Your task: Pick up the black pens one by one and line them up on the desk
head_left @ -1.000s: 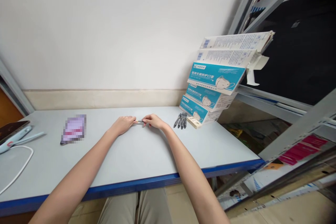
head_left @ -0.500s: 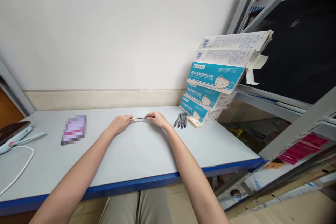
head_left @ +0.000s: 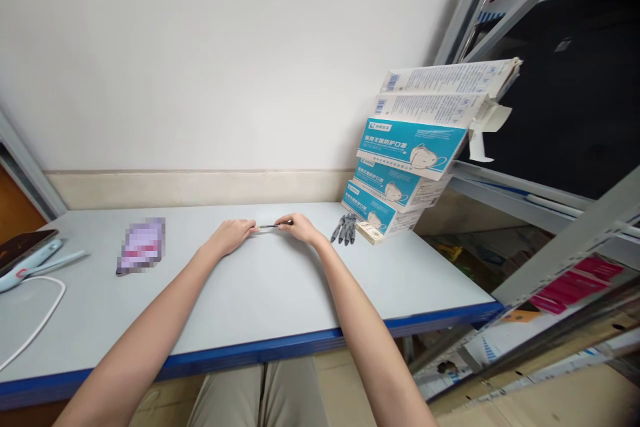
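A thin dark rod, which looks like a pen refill (head_left: 269, 225), stretches level between my two hands just above the table. At its left end, the fingertips of my left hand (head_left: 234, 235) are pinched on it. My right hand (head_left: 301, 227) has its thumb and fingers closed on the other end, where a short black piece shows at the fingertips. My fingers cover both ends. To the right of my right hand lies a group of several black pens (head_left: 344, 229), side by side on the table, next to a small cream box (head_left: 370, 233).
Blue-and-white mask boxes (head_left: 407, 147) are stacked at the table's back right, beside a metal shelf rack (head_left: 530, 267). A blurred purple packet (head_left: 143, 245) lies to the left. A phone (head_left: 27, 250), a light-blue device (head_left: 30, 267) and a white cable (head_left: 50, 320) occupy the far left.
My left hand has shifted slightly right, toward my right hand. Less of the rod shows between them, and its pale left end is now mostly covered.
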`<state>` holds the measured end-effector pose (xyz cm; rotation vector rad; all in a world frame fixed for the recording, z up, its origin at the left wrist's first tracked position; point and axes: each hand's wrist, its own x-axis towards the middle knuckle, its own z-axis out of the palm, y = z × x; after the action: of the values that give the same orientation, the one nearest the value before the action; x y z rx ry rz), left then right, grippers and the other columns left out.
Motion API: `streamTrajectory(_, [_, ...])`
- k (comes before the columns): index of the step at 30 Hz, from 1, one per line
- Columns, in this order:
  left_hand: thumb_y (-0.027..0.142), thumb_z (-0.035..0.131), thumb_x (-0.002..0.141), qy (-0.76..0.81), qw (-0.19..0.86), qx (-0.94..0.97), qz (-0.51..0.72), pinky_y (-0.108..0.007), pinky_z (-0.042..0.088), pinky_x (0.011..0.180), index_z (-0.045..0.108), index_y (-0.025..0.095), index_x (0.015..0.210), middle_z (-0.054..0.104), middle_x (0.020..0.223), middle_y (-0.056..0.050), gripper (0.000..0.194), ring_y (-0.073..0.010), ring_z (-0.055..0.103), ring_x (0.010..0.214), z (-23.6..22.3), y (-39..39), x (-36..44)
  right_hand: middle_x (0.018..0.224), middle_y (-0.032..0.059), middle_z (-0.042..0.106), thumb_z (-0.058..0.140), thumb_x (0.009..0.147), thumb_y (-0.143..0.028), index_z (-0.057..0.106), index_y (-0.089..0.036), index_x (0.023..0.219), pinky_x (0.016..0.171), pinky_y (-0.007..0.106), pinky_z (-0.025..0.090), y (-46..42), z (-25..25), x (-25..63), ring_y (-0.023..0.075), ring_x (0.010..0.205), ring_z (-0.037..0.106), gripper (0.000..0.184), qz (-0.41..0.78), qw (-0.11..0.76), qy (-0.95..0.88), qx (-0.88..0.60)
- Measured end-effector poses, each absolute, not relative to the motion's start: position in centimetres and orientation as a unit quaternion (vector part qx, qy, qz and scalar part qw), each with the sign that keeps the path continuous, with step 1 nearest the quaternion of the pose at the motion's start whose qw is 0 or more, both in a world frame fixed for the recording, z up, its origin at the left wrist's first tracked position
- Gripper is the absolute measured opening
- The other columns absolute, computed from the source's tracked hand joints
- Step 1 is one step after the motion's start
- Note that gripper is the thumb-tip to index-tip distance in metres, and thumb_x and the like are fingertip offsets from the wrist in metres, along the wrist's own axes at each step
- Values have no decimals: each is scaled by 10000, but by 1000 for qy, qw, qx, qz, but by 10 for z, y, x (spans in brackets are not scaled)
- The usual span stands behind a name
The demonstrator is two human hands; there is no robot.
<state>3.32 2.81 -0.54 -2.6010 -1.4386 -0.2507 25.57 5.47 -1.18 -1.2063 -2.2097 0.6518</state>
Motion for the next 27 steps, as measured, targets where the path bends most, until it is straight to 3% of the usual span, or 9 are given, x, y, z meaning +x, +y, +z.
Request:
streamTrajectory(5, [383,227,917,-476,76,-872,-85,-251,341,587,509,208,861,643,808,-44,337,-179,591,709,-8,28,38,774,-2,607,578,687,-114,545,-156,1036,695,238,408,49,-16,243,118,689,537,353,278,319,-814,-399])
streamTrajectory(11, [404,233,912,-478,64,-872,-86,-254,347,588,523,211,859,643,788,-44,352,-183,591,692,-10,30,38,658,-33,578,548,729,-128,531,-168,842,640,228,391,43,-13,239,99,592,508,122,280,317,-817,-391])
streamTrajectory(13, [404,240,911,-479,65,-870,-95,-254,349,595,523,211,861,646,800,-45,346,-185,594,707,-10,31,37,729,-6,619,522,789,-214,548,-176,856,671,244,396,43,-11,242,107,631,531,81,257,305,-820,-411])
streamTrajectory(17, [414,242,909,-488,58,-864,-108,-253,351,601,529,212,857,650,809,-41,355,-183,595,721,-9,31,36,1004,38,619,634,720,-293,560,-191,997,726,247,402,47,-9,249,124,786,553,305,197,317,-825,-423])
streamTrajectory(19, [420,242,907,-493,56,-861,-109,-255,351,604,533,211,853,650,812,-42,363,-184,594,723,-8,30,36,948,27,636,649,704,-241,589,-185,965,710,231,399,48,-8,251,120,769,558,274,189,302,-833,-424])
streamTrajectory(21, [425,240,906,-496,56,-859,-112,-256,351,608,534,209,853,651,820,-45,369,-187,593,727,-7,29,37,813,16,653,555,788,-234,627,-181,876,698,228,392,48,-6,252,119,727,563,126,181,281,-832,-443])
streamTrajectory(24, [425,239,907,-493,56,-861,-115,-257,347,606,529,208,851,652,819,-47,367,-190,593,728,-7,29,38,835,17,660,494,836,-269,617,-195,971,704,233,390,45,-3,251,118,721,565,197,169,292,-825,-454])
streamTrajectory(27, [421,227,911,-493,56,-861,-114,-258,341,596,527,211,841,653,811,-44,373,-193,595,720,-8,30,37,931,19,649,615,746,-243,591,-202,1030,704,221,391,42,-2,249,119,759,566,288,155,301,-838,-429])
